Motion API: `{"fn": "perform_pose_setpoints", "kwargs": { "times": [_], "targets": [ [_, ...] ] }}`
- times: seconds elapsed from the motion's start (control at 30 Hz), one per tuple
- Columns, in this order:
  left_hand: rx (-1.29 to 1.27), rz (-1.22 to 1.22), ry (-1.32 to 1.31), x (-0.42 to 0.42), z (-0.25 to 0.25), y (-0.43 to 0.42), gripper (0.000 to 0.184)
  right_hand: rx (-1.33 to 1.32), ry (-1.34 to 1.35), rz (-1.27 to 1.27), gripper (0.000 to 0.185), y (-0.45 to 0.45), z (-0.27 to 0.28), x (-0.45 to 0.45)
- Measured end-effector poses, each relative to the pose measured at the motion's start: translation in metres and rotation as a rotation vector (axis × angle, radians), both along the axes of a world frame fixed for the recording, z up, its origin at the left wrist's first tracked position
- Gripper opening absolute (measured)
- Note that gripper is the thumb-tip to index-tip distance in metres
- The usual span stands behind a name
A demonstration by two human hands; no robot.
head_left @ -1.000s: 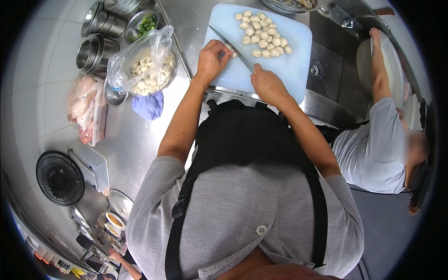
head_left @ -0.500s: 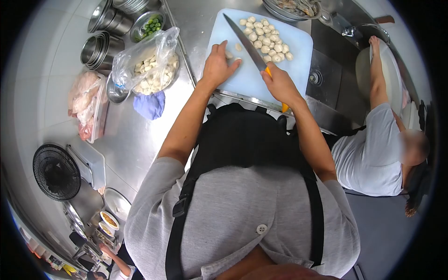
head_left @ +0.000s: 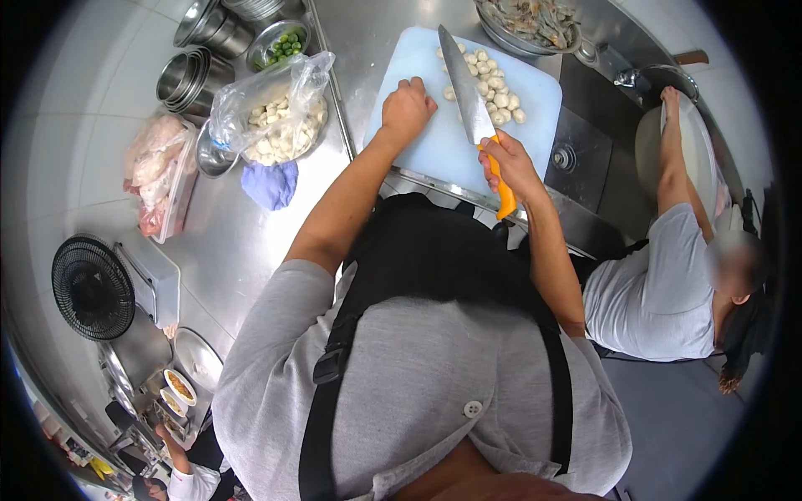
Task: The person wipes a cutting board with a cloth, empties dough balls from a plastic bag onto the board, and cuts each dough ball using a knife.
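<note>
My right hand (head_left: 511,167) grips the orange handle of a long kitchen knife (head_left: 468,92). Its blade points away from me, held over the pale blue cutting board (head_left: 401,63). My left hand (head_left: 408,110) is on the board's left side with its fingers curled in; whatever is inside them is hidden. Whitish round balls (head_left: 499,88), which look like fish balls, lie in a cluster right of the blade and partly behind it. One pale piece (head_left: 449,93) sits between my left hand and the knife.
Left of the board are a plastic bag of pale cut pieces (head_left: 284,134), a blue cloth (head_left: 270,184) and a bowl of green limes or similar (head_left: 286,46). A bowl of shrimp (head_left: 530,25) stands behind. At right are a sink (head_left: 576,159) and a co-worker (head_left: 643,284) reaching into a large tub.
My left hand has moved slightly right and its fingers have curled, where they were spread by loose pieces. My right hand and the knife have shifted right and nearer me, the blade more upright in view.
</note>
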State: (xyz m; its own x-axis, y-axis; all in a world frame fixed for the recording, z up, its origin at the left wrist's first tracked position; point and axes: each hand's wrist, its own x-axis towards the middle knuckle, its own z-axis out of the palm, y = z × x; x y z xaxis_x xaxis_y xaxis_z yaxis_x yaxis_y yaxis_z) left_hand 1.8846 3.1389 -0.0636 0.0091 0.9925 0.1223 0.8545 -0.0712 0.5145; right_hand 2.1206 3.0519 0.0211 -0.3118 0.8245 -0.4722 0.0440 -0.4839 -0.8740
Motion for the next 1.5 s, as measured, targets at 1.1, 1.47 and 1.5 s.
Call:
{"fn": "perform_pose_setpoints", "kwargs": {
  "times": [1.1,1.47,1.5],
  "targets": [
    [-0.601,0.058,-1.603,-0.031,-0.01,0.006,0.035,-0.103,0.316,-0.051,0.02,0.012,-0.011,0.012],
    [-0.099,-0.17,0.038,0.0,0.01,-0.021,0.025,-0.051,0.278,-0.07,0.017,0.014,-0.006,0.004],
    [-0.038,-0.085,0.005,-0.01,0.023,-0.027,0.026,-0.044,0.264,-0.082,0.017,0.013,-0.003,0.004]
  ]
}}
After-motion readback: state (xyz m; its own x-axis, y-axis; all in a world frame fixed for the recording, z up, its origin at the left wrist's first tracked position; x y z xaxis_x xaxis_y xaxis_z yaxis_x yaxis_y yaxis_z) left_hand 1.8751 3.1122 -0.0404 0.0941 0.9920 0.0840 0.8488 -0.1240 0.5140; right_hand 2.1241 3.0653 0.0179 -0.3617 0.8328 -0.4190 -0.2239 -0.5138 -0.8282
